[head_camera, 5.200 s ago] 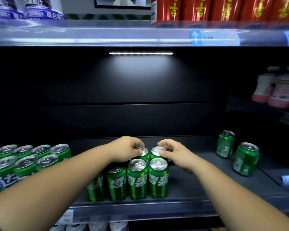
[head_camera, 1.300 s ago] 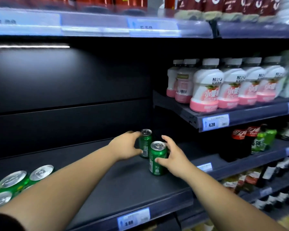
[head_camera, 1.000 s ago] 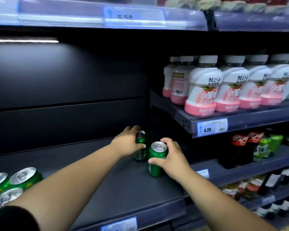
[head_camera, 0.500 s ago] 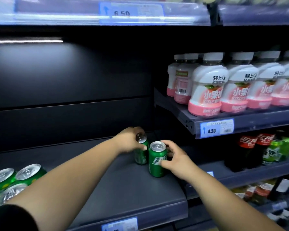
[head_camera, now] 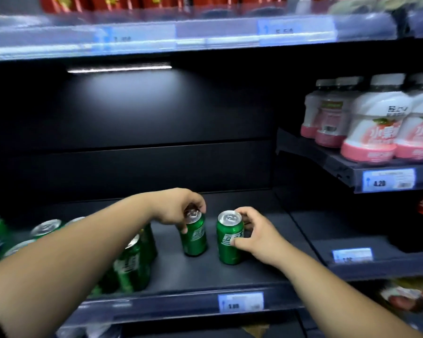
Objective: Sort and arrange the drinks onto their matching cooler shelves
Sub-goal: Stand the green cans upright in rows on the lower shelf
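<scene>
A price tag (head_camera: pixel 239 302) sits on the front lip of the dark shelf (head_camera: pixel 254 269). At near left, a group of green cans (head_camera: pixel 132 264) stands on the shelf, partly hidden by the left forearm.

Right of the group, two more green cans stand apart from each other near the middle of the shelf. The right hand (head_camera: pixel 257 236) grips the right can (head_camera: pixel 230 237): thumb on the label, fingers (head_camera: pixel 242 212) curled round the far side at the rim. The left hand (head_camera: pixel 178 207) grips the left can (head_camera: pixel 194 236) from above, fingers curled over its top. This can is slightly farther back and leans a little. Whether its base touches the shelf cannot be told.

At far right, pink-and-white bottles (head_camera: pixel 371 123) stand on a higher shelf. A light strip (head_camera: pixel 119 68) glows above.
</scene>
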`<act>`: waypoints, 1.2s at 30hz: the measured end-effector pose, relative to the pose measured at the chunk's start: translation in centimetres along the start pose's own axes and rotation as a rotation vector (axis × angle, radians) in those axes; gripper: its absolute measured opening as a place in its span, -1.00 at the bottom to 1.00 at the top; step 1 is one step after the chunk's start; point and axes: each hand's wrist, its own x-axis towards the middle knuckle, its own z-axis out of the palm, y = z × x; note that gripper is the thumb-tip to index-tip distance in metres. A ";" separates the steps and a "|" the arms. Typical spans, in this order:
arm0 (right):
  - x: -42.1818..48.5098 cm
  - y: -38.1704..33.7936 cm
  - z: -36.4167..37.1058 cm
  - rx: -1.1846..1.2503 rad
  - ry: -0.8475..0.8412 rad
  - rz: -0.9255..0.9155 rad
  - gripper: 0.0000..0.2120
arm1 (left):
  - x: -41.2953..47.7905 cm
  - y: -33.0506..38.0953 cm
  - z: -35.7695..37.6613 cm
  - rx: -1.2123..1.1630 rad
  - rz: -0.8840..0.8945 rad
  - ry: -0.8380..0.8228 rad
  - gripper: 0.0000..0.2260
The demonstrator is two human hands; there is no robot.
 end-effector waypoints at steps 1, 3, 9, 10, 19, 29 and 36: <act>-0.1 -0.7 1.2 0.007 -0.021 -0.005 -0.50 | -1.1 -0.8 -0.1 0.023 -0.001 -0.023 -0.46; -0.5 -2.0 3.5 0.011 -0.054 -0.011 -0.51 | -2.9 -2.3 -0.4 0.044 -0.010 -0.061 -0.47; -1.7 -3.9 8.0 0.032 -0.021 -0.004 -0.51 | -5.3 -5.2 0.2 -0.132 0.022 -0.025 -0.59; -1.9 -4.0 8.3 0.031 -0.009 0.004 -0.50 | -5.5 -5.3 0.6 -0.179 0.015 0.002 -0.61; -3.4 -4.3 9.9 -0.043 0.053 0.111 -0.34 | -5.2 -5.6 1.4 -0.044 0.024 0.158 -0.62; -3.7 -6.1 13.0 -0.037 0.030 0.099 -0.34 | -5.4 -7.2 1.6 -0.054 0.007 0.189 -0.72; -3.3 -6.9 14.6 -0.057 0.007 0.114 -0.37 | -7.7 -8.3 2.1 -0.251 0.052 0.262 -0.79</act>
